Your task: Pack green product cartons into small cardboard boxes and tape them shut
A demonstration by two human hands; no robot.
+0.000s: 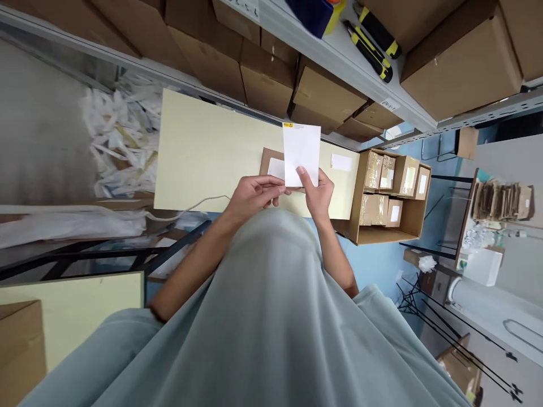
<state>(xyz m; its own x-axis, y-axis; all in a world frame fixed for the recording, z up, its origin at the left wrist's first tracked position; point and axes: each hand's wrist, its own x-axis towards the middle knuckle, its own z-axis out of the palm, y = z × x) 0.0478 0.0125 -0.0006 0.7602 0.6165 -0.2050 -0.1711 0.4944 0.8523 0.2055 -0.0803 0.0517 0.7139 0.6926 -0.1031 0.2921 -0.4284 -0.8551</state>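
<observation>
My right hand [319,195] holds a white sheet of paper [302,151] upright by its lower edge, thumb across the front. A small yellow mark sits in the sheet's top left corner. My left hand [254,195] is closed beside it, its fingertips pinching at the sheet's lower left corner. Both hands hover over a small cardboard box [271,165] with a white label, which lies on the pale yellow table [199,152]. My light grey-green shirt fills the lower part of the view.
An open carton [392,195] of small labelled packages stands at the table's right end. Shredded white paper [121,141] is heaped to the left. Shelves above carry brown boxes [271,79] and yellow-black utility knives [373,42]. A second table [72,311] sits lower left.
</observation>
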